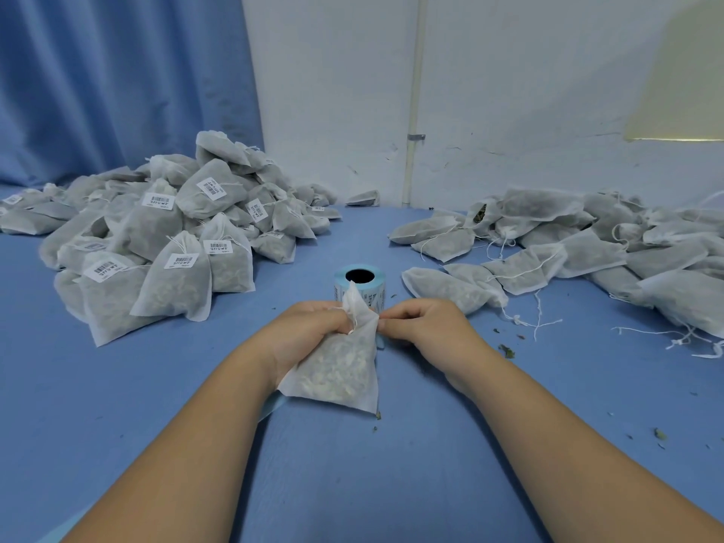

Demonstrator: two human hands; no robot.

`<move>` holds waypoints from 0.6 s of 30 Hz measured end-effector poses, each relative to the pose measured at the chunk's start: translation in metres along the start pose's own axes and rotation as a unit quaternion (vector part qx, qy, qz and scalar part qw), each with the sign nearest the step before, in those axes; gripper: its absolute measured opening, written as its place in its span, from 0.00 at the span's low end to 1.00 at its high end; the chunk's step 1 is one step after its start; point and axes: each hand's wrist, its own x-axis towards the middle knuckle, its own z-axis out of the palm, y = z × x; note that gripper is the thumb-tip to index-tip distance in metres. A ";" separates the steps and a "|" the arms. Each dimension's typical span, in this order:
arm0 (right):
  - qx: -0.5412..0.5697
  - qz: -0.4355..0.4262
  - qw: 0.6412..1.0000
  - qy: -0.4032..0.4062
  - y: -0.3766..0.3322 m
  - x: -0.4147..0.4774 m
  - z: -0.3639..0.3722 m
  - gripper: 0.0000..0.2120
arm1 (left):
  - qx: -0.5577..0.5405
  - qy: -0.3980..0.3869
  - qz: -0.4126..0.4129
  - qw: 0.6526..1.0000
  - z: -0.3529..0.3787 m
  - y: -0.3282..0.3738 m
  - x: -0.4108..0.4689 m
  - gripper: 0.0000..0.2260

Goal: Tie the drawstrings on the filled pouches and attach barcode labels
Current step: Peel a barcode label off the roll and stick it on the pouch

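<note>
White pouch point(337, 370) covers label roll point(377, 284) front; drawstring point(354, 314) barely discernible.

The blue surface point(352, 484) carries a heap of labelled pouches point(156, 237) at left, unlabelled pouches point(587, 244) spread at right, an upright label roll point(340, 284) between them, and scattered herb crumbs point(507, 350).

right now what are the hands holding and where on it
One pouch, in both hands. The left hand grips its gathered neck; the right hand pinches the top edge at the right corner.
</note>
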 end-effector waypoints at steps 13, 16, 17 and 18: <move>-0.035 -0.004 0.999 0.035 0.003 0.003 0.001 0.08 | 0.007 0.002 -0.004 1.000 0.001 0.000 0.000 0.10; -0.042 -0.006 0.996 0.079 0.004 0.002 0.002 0.09 | 0.007 -0.002 -0.011 1.000 0.001 0.001 -0.001 0.09; -0.038 -0.004 0.995 0.093 0.004 0.001 0.002 0.09 | 0.010 -0.002 -0.012 1.000 0.001 0.001 -0.001 0.09; -0.031 0.000 0.994 0.108 0.004 0.001 0.001 0.09 | 0.012 -0.002 -0.013 1.000 0.001 0.002 -0.002 0.08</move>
